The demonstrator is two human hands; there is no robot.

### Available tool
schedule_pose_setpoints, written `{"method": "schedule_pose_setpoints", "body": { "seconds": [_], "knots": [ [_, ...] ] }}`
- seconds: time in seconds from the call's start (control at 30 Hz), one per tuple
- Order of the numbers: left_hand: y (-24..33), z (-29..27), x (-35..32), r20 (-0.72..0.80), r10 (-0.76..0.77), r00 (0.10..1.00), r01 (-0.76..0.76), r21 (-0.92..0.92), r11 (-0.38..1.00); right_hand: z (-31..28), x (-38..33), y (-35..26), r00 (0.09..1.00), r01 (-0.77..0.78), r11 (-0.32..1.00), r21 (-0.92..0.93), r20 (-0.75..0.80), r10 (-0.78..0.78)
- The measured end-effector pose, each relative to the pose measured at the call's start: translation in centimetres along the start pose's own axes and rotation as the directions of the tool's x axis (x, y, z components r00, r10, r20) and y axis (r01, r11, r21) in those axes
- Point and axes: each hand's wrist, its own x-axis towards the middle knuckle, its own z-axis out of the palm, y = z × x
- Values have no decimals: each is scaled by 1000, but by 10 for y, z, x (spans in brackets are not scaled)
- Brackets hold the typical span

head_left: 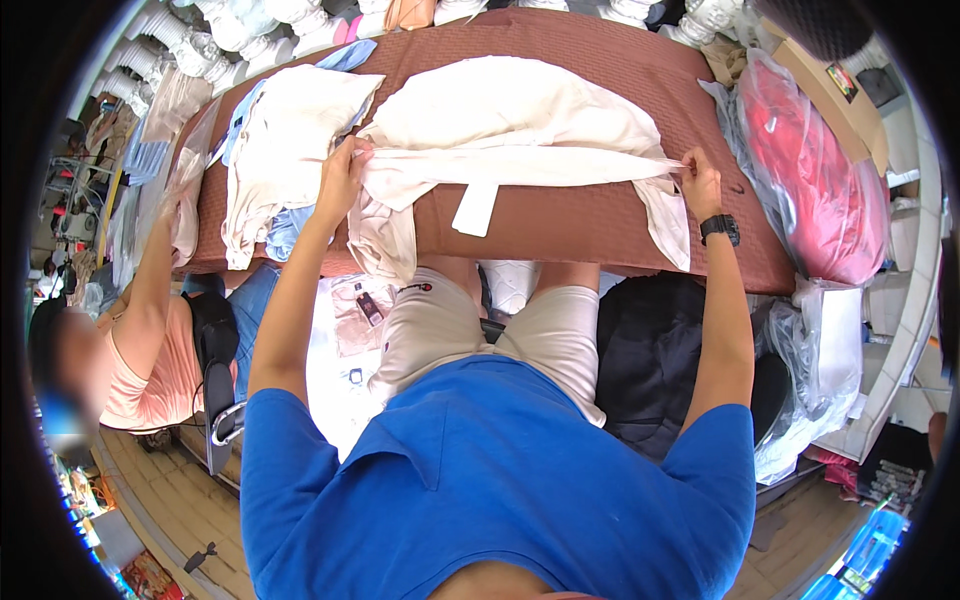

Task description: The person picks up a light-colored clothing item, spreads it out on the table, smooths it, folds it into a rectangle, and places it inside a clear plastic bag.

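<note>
A pale cream garment (500, 110) lies spread across the brown-covered table (450, 225) in front of me. My left hand (343, 170) pinches the left end of its near edge. At the other end, my right hand (701, 182), with a black watch on the wrist, pinches the same edge. Between the two hands that edge runs nearly straight as a narrow band. Below the band a white tag-like strip (476, 208) lies against the brown cover. Loose parts of the cloth droop over the table's near side below each hand.
To the left is a pile of cream and blue garments (295, 125). A clear bag of red cloth (810, 165) lies at the right beside a cardboard box (835, 95). Another person (155, 350) sits at the left, one arm on the table. White balusters (190, 45) line the far side.
</note>
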Motion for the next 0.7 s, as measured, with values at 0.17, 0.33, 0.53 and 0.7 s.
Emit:
{"method": "schedule_pose_setpoints", "body": {
  "seconds": [0.17, 0.33, 0.53, 0.7],
  "knots": [
    [-14, -5, 1, -86, 19, 996, -24, -51, 998, -9, 2, -10, 1000, -7, 1000, 3, 28, 7],
    [-17, -15, 6, -95, 162, 982, -167, -45, 985, -14, 9, -10, 999, 54, 998, -15, -2, -54],
    [-15, -17, 7, 16, -14, 1000, 16, -119, 993, -20, 16, -8, 995, 86, 996, -38, -52, -88],
    [-35, -22, 3, 78, 162, 984, -163, 9, 987, -19, 19, -16, 980, 189, 982, -9, -66, -189]
  ]
}}
